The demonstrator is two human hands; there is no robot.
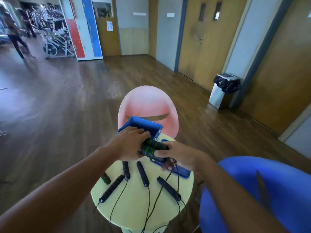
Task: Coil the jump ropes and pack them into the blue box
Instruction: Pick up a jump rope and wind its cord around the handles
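A small round pale-yellow worktop (134, 204) is filling the lower centre of the frame. A blue box (143, 122) is sitting open at its far edge, near the frame's middle. A blue lid (182, 173) is lying flat just right of the box, reaching the worktop's right edge. Black jump rope handles (142, 174) are lying fanned out across the near half, with a short handle (105, 178) at the left edge and a long handle (168, 188) toward the right. Thin black cords (117, 202) are running from the handle ends and trailing over the near edge at the frame's bottom.
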